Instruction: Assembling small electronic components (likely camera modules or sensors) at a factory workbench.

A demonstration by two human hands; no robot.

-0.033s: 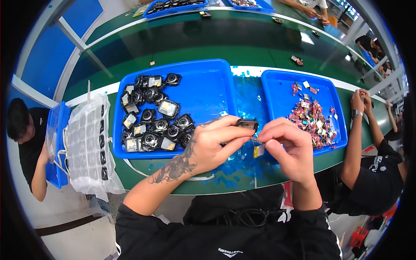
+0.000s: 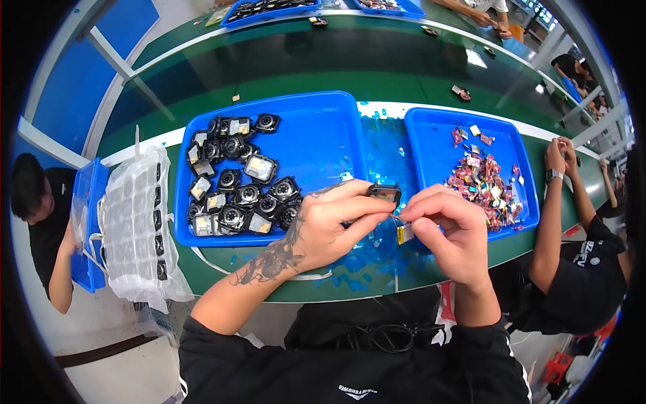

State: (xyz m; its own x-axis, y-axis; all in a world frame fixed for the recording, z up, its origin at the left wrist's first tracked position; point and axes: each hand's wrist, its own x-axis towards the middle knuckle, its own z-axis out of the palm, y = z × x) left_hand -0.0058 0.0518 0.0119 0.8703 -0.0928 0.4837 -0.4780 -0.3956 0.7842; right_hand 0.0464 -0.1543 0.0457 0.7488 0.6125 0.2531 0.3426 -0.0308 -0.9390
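My left hand (image 2: 343,219) is closed on a black watch case (image 2: 385,194), holding it upright over the gap between two blue trays. Thin wires run from beneath the case to the fingertips of my right hand (image 2: 445,225), which pinch them. Just below those fingertips hangs a small silver battery (image 2: 404,233) with yellow edges. The left tray (image 2: 323,128) holds many black watch cases (image 2: 246,195), some with pale square parts showing. In the right tray (image 2: 431,138) lies a heap of small reddish circuit pieces (image 2: 481,185).
Blue scraps (image 2: 356,273) litter the green table (image 2: 303,291) between the trays. A translucent compartment tray (image 2: 134,222) in plastic stands at the left edge. One person (image 2: 40,202) sits at the left; another's forearms (image 2: 548,222) reach in at the right. Loose parts (image 2: 461,93) lie on the far bench.
The small battery below my right fingertips has turned a little, showing more of its silver face. Both hands and the watch case stay nearly in place.
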